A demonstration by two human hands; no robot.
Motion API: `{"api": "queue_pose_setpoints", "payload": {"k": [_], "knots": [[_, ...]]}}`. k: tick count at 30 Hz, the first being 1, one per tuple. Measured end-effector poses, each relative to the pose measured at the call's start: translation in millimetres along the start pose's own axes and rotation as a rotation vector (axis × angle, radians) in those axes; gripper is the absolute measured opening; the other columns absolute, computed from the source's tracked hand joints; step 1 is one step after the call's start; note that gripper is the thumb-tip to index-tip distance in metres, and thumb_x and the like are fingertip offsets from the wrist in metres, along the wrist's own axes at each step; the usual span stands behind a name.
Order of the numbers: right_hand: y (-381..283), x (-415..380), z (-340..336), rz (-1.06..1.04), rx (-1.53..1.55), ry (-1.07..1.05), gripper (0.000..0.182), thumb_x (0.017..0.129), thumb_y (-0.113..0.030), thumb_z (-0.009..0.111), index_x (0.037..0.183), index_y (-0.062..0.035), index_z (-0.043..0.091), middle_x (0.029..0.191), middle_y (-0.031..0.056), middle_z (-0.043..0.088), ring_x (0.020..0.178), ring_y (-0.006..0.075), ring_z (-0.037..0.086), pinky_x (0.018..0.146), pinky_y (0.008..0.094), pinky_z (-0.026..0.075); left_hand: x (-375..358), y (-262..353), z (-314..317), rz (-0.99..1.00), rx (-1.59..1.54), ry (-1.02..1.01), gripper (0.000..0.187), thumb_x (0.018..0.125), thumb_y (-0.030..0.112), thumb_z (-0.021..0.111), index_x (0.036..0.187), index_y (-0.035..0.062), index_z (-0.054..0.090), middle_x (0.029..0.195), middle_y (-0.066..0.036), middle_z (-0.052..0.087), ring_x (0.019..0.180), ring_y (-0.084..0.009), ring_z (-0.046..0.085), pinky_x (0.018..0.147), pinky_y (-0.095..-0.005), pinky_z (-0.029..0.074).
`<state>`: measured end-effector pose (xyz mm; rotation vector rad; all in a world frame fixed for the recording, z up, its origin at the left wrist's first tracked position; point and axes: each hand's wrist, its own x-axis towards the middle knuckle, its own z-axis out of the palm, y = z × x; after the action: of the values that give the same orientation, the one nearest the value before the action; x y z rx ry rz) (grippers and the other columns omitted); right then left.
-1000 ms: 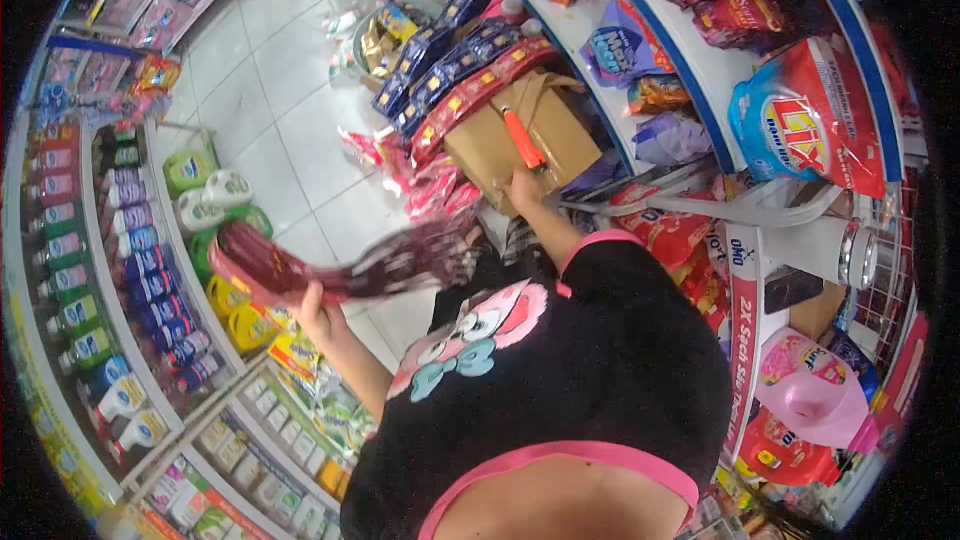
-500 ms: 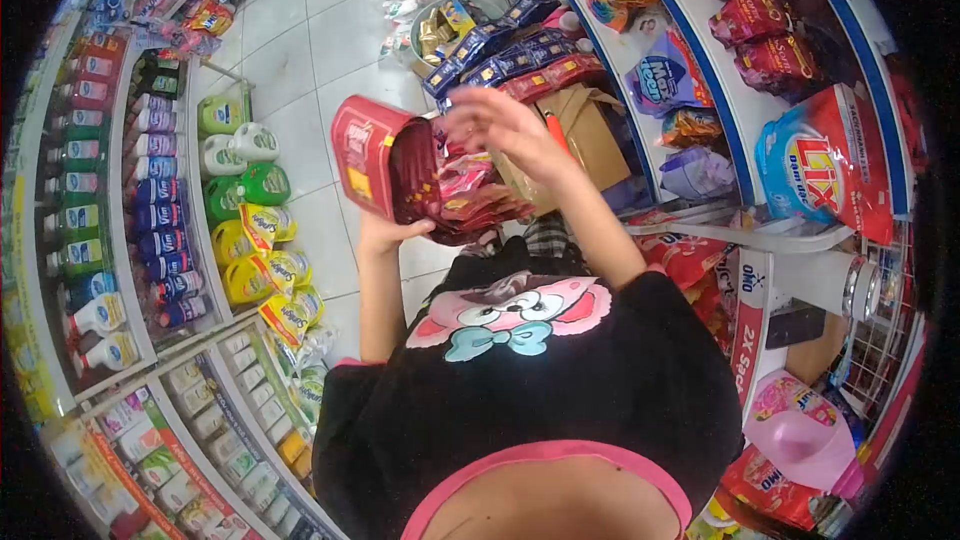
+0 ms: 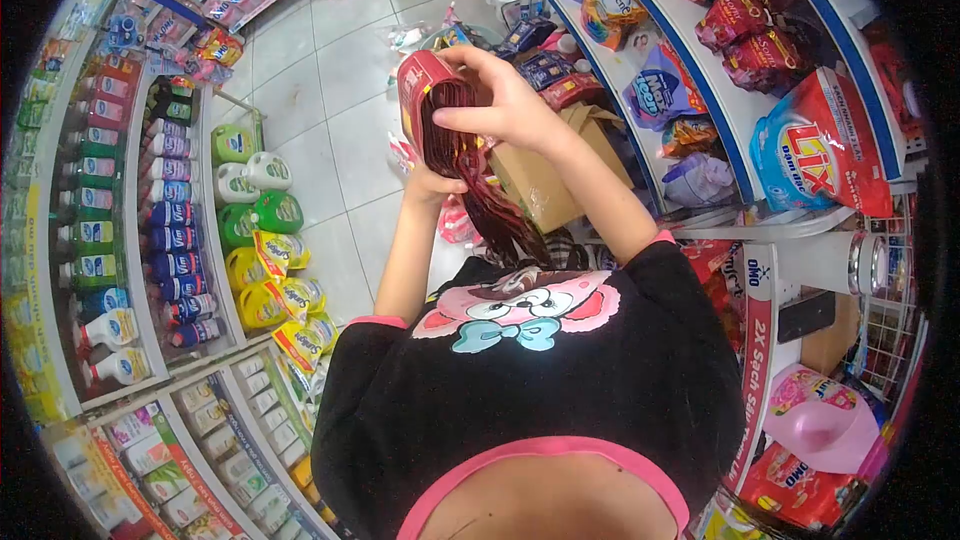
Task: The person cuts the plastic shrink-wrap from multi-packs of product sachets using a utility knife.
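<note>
A folded stack of red sachets [image 3: 447,125], joined in a strip, is held in front of my chest. Its tail of sachets [image 3: 505,215] hangs toward my shirt. My left hand [image 3: 436,183] grips the lower end of the stack, thumb on the near side. Around the upper end curls my right hand [image 3: 500,100], its thumb pressed against the folded edges and its fingers over the back. Behind my right forearm stands an open cardboard box [image 3: 550,175]. Dark blue packets [image 3: 545,70] lie piled on the floor past my right hand.
Shelves on the left carry rows of bottles [image 3: 175,240]. Detergent jugs [image 3: 265,210] and yellow pouches [image 3: 300,295] stand along that side. To the right, shelves hold a Lix bag [image 3: 820,155] and softener pouches [image 3: 665,85]. White floor tiles [image 3: 305,130] run between them.
My right hand has come down from open in the air and closed on the stack. The stack has moved right and turned more upright, with its tail now hanging down.
</note>
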<state>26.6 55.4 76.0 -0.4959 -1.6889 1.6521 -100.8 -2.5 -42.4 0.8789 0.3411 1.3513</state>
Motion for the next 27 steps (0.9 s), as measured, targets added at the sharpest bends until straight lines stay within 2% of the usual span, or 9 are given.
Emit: {"api": "queue_pose_setpoints", "payload": {"k": [2, 6, 11, 12, 15, 19, 20, 25, 27], "knots": [[-9, 5, -9, -0.058, -0.007, -0.050, 0.058, 0.056, -0.009, 0.066, 0.104, 0.0038, 0.036, 0.097, 0.0093, 0.046, 0.092, 0.0149, 0.043, 0.079, 0.0269, 0.035, 11, -2, -6, 0.026, -0.043, -0.137, 0.084, 0.038, 0.005, 0.071, 0.113, 0.0048, 0.033, 0.100, -0.007, 0.047, 0.080, -0.0188, 0.050, 0.067, -0.0309, 0.042], [-33, 17, -25, -0.008, -0.183, -0.140, 0.059, 0.052, -0.008, 0.068, 0.102, 0.0033, 0.038, 0.096, 0.0084, 0.046, 0.093, 0.0156, 0.042, 0.081, 0.0268, 0.034, 29, 2, 8, 0.106, -0.037, -0.095, 0.065, 0.039, 0.018, 0.077, 0.090, 0.0135, 0.037, 0.047, 0.003, 0.037, 0.042, -0.0096, 0.038, 0.040, -0.0224, 0.026], [-29, 25, -30, -0.029, -0.282, -0.067, 0.055, 0.053, -0.008, 0.065, 0.101, 0.0030, 0.039, 0.095, 0.0077, 0.046, 0.091, 0.0154, 0.044, 0.081, 0.0267, 0.034, 41, 8, 13, 0.072, -0.031, -0.078, 0.066, 0.039, 0.019, 0.077, 0.091, 0.0139, 0.036, 0.047, 0.003, 0.037, 0.041, -0.0097, 0.036, 0.039, -0.0234, 0.025], [-29, 26, -29, -0.041, -0.232, -0.054, 0.055, 0.053, -0.008, 0.063, 0.101, 0.0029, 0.039, 0.094, 0.0074, 0.046, 0.090, 0.0149, 0.044, 0.081, 0.0264, 0.034, 44, 5, 3, -0.027, -0.091, 0.000, 0.064, 0.039, 0.018, 0.076, 0.090, 0.0136, 0.038, 0.049, 0.003, 0.037, 0.042, -0.0098, 0.036, 0.040, -0.0237, 0.026], [-16, 30, -29, -0.075, -0.155, -0.043, 0.054, 0.052, -0.011, 0.055, 0.101, 0.0027, 0.038, 0.094, 0.0070, 0.046, 0.088, 0.0133, 0.044, 0.080, 0.0254, 0.033, 42, -1, -20, 0.008, -0.111, -0.110, 0.084, 0.036, 0.005, 0.073, 0.111, 0.0029, 0.036, 0.105, -0.006, 0.045, 0.094, -0.0181, 0.044, 0.082, -0.0298, 0.034], [-25, 28, -25, -0.063, -0.068, -0.030, 0.048, 0.052, -0.012, 0.050, 0.097, 0.0010, 0.038, 0.088, 0.0046, 0.045, 0.084, 0.0117, 0.043, 0.077, 0.0234, 0.033, 55, 20, -17, -0.204, 0.413, -0.164, 0.072, 0.038, 0.017, 0.076, 0.100, 0.0017, 0.043, 0.091, -0.009, 0.050, 0.078, -0.0192, 0.051, 0.071, -0.0308, 0.041], [-30, 28, -26, -0.103, -0.118, -0.059, 0.048, 0.052, -0.010, 0.050, 0.097, 0.0003, 0.038, 0.087, 0.0043, 0.045, 0.083, 0.0117, 0.043, 0.077, 0.0233, 0.033, 58, 32, -21, -0.322, 0.549, -0.239, 0.080, 0.038, 0.016, 0.076, 0.107, 0.0007, 0.039, 0.104, -0.011, 0.046, 0.090, -0.0220, 0.048, 0.078, -0.0329, 0.039], [-77, 30, -36, -0.198, -0.480, -0.135, 0.046, 0.054, -0.004, 0.049, 0.098, -0.0013, 0.035, 0.087, 0.0056, 0.045, 0.085, 0.0123, 0.042, 0.076, 0.0235, 0.033, 63, 111, -4, 0.041, 0.687, -0.423, 0.088, 0.042, 0.021, 0.075, 0.114, 0.0000, 0.030, 0.113, -0.007, 0.036, 0.107, -0.0151, 0.031, 0.090, -0.0325, 0.024], [-80, 34, -40, -0.265, -0.701, -0.217, 0.047, 0.056, -0.003, 0.051, 0.100, -0.0018, 0.034, 0.087, 0.0076, 0.044, 0.085, 0.0132, 0.043, 0.074, 0.0246, 0.034, 64, 124, 5, -0.011, 0.421, -0.351, 0.080, 0.049, 0.030, 0.070, 0.113, -0.0012, 0.032, 0.114, -0.008, 0.036, 0.107, -0.0167, 0.031, 0.090, -0.0333, 0.024]]}}
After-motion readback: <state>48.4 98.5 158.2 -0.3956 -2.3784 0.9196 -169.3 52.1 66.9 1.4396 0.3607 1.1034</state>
